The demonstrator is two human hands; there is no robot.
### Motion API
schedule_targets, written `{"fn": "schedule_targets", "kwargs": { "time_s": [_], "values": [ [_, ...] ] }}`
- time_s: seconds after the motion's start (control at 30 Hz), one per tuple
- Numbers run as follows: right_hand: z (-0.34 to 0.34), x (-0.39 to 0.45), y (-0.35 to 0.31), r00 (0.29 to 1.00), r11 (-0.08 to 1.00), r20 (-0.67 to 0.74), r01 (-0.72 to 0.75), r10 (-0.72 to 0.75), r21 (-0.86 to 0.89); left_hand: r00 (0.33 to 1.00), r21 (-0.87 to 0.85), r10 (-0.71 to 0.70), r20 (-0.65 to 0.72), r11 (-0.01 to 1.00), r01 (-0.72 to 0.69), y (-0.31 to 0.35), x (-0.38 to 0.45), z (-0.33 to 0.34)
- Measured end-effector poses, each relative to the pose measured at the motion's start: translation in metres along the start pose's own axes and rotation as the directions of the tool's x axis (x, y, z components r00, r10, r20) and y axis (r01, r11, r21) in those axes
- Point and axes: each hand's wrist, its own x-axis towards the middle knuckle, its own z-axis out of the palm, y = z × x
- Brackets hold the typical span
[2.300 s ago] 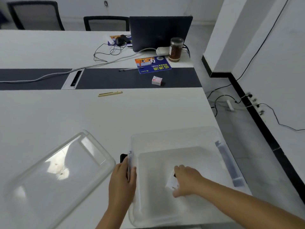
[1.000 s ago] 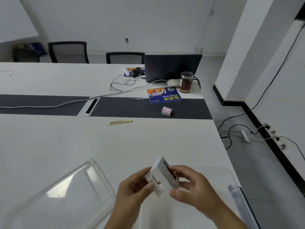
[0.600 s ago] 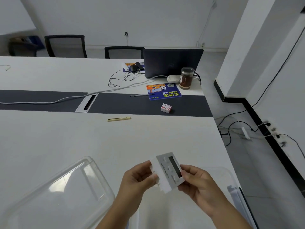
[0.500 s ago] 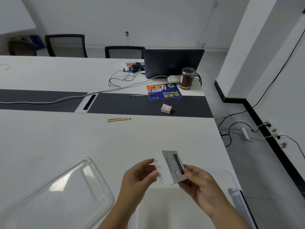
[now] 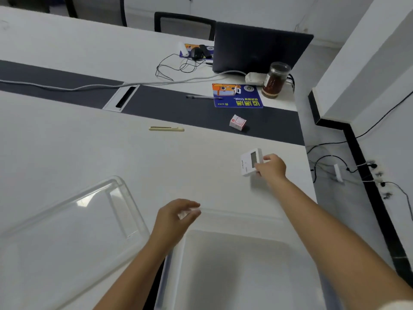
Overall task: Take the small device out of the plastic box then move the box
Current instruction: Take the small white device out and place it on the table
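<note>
Head view: right hand pinches the flat white device at right; left hand, fingers loosely curled, hovers above the translucent plastic box.

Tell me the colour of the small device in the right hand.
White, with a grey screen panel on its face; the small device shows in the head view, held by the right hand.

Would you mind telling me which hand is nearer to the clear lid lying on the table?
The left hand. It hovers just right of the clear lid, above the plastic box's near corner. The right hand is far off to the right, holding the small device.
</note>
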Motion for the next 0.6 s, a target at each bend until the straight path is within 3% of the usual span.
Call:
{"fn": "schedule_targets", "kwargs": {
  "time_s": [0.17, 0.6],
  "values": [
    [0.033, 0.035, 0.004, 0.999, 0.992, -0.04, -0.014, 0.009, -0.126, 1.0, -0.018, 0.013, 0.008, 1.0, -0.013, -0.004, 0.002, 0.001],
    [0.06, 0.058, 0.005, 1.0, 0.995, -0.02, 0.021, -0.023, -0.094, 0.999, -0.005, 0.046, -0.008, 0.999, -0.046, -0.007, 0.003, 0.001]
  ]
}}
